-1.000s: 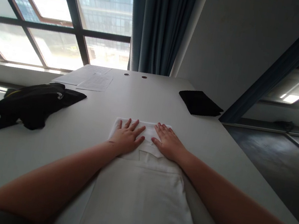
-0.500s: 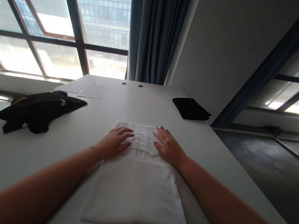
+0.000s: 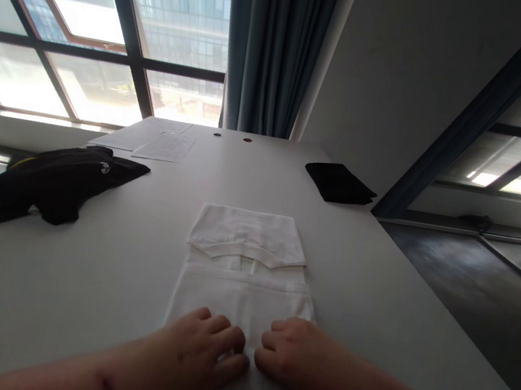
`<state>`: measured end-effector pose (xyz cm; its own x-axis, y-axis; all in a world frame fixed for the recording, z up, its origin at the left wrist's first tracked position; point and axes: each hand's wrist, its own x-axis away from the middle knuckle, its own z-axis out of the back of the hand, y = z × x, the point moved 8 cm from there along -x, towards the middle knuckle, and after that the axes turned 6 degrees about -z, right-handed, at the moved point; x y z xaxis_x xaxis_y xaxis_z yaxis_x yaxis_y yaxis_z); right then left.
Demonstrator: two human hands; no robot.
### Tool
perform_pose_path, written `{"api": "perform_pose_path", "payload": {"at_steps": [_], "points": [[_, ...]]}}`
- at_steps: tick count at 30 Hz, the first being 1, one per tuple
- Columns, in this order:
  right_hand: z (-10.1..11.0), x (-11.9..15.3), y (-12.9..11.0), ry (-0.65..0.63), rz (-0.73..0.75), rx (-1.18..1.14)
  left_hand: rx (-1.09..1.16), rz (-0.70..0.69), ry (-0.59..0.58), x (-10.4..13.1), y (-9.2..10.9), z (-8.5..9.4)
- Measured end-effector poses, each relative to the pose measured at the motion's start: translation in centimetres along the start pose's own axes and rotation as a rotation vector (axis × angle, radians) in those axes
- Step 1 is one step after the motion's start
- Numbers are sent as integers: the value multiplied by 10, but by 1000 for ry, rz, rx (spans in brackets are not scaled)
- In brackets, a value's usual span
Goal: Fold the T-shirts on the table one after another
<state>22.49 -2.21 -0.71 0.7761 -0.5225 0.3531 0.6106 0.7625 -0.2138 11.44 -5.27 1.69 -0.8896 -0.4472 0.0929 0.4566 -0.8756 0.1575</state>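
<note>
Head view looks down on a folded white garment (image 3: 245, 266) lying flat in the middle of the pale worktop (image 3: 76, 284). Both hands rest on the garment's near edge: the left hand (image 3: 193, 357) with fingers curled and pressing down on the cloth, the right hand (image 3: 299, 368) just beside it, fingers likewise bent on the fabric, thumb tucked low; whether either pinches the cloth I cannot tell. Beyond the hands, the garment's far part shows a folded-over flap. Left of the garment, well apart, a crumpled black garment (image 3: 60, 181) lies on the worktop; past it, paper sheets (image 3: 159, 145). Right of the white garment and further off sits a folded black cloth (image 3: 339, 183) near the worktop's edge
</note>
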Motion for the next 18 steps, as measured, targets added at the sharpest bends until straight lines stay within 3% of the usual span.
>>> {"api": "perform_pose_path", "payload": {"at_steps": [4, 8, 13, 18], "points": [[12, 9, 21, 63, -198, -54, -56, 205, -34, 3, -29, -9], [20, 22, 51, 122, -263, -140, 99, 337, -20, 17, -71, 1], [29, 38, 81, 165, -268, -98, 276, 276, 30, 29, -98, 26], [54, 57, 82, 275, -251, -208, 346, 186, 86, 42, -92, 48]]}}
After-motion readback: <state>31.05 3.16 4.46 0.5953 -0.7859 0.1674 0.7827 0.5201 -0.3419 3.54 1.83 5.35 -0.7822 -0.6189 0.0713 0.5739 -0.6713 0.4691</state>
